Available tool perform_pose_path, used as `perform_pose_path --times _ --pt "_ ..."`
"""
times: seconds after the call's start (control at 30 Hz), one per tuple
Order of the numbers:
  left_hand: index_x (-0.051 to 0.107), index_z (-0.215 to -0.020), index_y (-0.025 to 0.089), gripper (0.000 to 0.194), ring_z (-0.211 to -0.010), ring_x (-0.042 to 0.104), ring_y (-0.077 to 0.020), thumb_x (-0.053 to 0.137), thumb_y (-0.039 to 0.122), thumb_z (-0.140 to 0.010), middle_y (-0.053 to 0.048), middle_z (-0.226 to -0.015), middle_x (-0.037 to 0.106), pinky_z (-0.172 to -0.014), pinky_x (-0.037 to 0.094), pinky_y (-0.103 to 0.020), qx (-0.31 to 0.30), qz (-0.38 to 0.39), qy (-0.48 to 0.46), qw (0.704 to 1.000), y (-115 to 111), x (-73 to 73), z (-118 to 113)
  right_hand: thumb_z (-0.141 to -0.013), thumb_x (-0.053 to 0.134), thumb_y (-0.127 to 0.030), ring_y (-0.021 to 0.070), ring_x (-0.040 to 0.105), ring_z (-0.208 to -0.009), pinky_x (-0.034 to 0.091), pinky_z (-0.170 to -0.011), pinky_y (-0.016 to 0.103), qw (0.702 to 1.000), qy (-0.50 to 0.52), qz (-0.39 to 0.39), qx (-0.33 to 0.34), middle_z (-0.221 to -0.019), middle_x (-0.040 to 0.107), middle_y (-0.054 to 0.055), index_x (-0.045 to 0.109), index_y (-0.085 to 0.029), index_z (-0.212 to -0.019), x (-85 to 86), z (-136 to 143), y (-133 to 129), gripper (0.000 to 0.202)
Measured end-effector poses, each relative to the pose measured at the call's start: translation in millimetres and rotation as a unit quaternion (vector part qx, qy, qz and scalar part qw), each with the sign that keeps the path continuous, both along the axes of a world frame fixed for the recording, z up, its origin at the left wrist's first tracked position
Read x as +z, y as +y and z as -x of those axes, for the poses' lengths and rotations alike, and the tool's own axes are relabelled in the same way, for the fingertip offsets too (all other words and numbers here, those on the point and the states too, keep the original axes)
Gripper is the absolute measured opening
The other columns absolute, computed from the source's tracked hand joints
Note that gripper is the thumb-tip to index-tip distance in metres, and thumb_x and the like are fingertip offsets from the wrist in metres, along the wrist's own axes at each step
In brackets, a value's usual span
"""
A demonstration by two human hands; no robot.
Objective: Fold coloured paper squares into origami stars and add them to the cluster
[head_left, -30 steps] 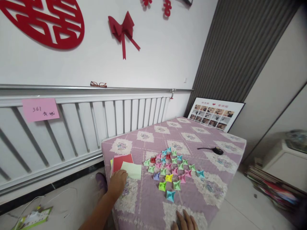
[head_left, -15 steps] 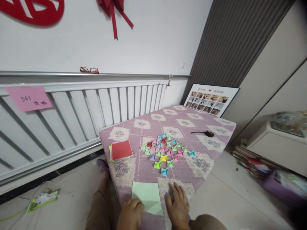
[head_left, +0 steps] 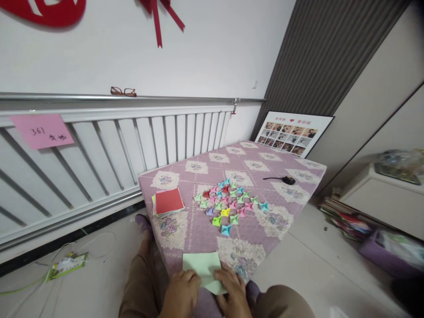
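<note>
A light green square sheet of paper lies at the near edge of the bed-like surface covered with a purple floral cloth. At its lower left, my left hand has its fingers curled on the paper's edge. My right hand rests over the paper's right side, its fingertips on the sheet and its thumb low near the bottom corner. Beyond the sheet stand several small folded paper pieces in rows, in green, pink, blue, yellow, red and purple. A stack of coloured paper with red on top lies to the left.
A black object with a thin handle lies farther back on the cloth. A photo board leans at the far end. A white radiator runs along the left, with glasses above it.
My right hand has moved left from the cloth onto the green sheet. The sheet's lower right part has shifted or lifted a little. The camera view has tilted slightly down.
</note>
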State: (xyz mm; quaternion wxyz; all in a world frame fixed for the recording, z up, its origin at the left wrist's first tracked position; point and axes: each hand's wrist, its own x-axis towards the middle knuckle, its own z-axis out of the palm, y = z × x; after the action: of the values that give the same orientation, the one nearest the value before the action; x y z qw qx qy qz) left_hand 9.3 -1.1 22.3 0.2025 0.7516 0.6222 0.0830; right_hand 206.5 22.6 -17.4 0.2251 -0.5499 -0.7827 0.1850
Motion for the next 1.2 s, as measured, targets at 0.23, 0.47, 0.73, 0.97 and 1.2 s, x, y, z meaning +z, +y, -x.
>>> perform_pose_path --times 0.23,0.47,0.73,0.97,1.2 --pt "0.055 -0.128 0.024 0.042 -0.117 0.052 -0.0251 0.044 0.019 -0.088 -0.008 -0.129 0.057 -0.101 0.04 -0.038 0.03 -0.184 -0.038 0.982 -12.0 -26.0 27.7 -0.076 0.053 -0.03 0.027 0.061 -0.111 0.032 -0.104 0.05 0.992 0.038 0.057 -0.103 -0.114 0.07 0.006 0.066 -0.025 -0.11 -1.9 14.7 16.6 0.036" --pt "0.053 -0.13 0.029 0.049 -0.119 0.052 -0.0286 0.059 0.026 -0.082 -0.006 -0.13 0.058 -0.099 0.042 -0.04 -0.103 -0.218 -0.017 0.97 -21.2 -68.5 32.2 -0.076 0.058 -0.032 0.0261 0.061 -0.109 0.035 -0.101 0.044 0.992 0.012 0.045 -0.12 -0.112 0.07 0.005 0.062 -0.026 -0.115 -0.8 22.7 24.5 0.039" --pt "0.058 -0.119 0.025 0.041 -0.118 0.049 -0.0252 0.064 0.033 -0.08 -0.003 -0.126 0.06 -0.098 0.036 -0.038 -0.045 -0.324 0.055 0.943 -9.0 -86.5 18.8 -0.081 0.053 -0.034 0.0275 0.059 -0.112 0.033 -0.101 0.048 0.99 -0.002 0.051 -0.133 -0.117 0.068 0.008 0.057 -0.022 -0.122 -4.5 25.3 29.4 0.043" --pt "0.057 -0.115 0.025 0.035 -0.114 0.05 -0.0232 0.061 0.034 -0.081 -0.002 -0.122 0.062 -0.097 0.032 -0.038 -0.042 -0.374 0.062 0.924 -10.5 -82.4 20.1 -0.081 0.053 -0.032 0.0254 0.064 -0.094 0.041 -0.091 0.043 0.989 0.015 -0.032 -0.143 -0.097 0.071 0.006 0.054 -0.021 -0.127 -18.2 19.9 26.2 0.047" --pt "0.053 -0.123 0.023 0.044 -0.11 0.051 -0.0234 0.06 0.031 -0.081 -0.004 -0.118 0.062 -0.095 0.032 -0.038 -0.041 -0.345 0.05 0.936 -10.3 -82.3 20.1 -0.081 0.055 -0.031 0.026 0.063 -0.093 0.041 -0.088 0.044 0.989 -0.003 -0.053 -0.136 -0.092 0.07 0.004 0.054 -0.024 -0.124 -15.4 22.0 23.6 0.044"
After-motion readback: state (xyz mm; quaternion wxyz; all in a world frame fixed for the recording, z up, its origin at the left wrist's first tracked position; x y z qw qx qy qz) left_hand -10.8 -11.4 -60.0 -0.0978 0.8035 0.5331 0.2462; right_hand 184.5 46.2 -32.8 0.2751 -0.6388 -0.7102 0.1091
